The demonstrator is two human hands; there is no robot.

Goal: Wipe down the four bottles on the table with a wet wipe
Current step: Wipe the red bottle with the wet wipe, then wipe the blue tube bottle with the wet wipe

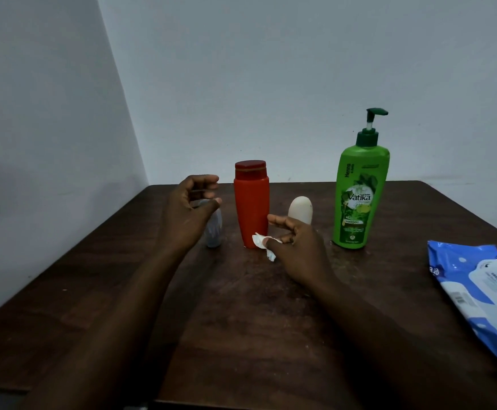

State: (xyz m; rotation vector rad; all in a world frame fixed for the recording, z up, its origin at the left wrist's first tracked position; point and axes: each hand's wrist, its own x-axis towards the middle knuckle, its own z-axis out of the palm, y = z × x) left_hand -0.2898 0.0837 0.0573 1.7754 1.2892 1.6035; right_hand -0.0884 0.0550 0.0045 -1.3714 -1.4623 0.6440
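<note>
Your right hand pinches a crumpled wet wipe against the red bottle, low on its side. Left hand half-curled, clasping nothing, over the small grey bottle. White bottle and green pump bottle upright further right. Wipes pack at the table edge.

On the table, pump bottle stands left of wipes pack
</note>
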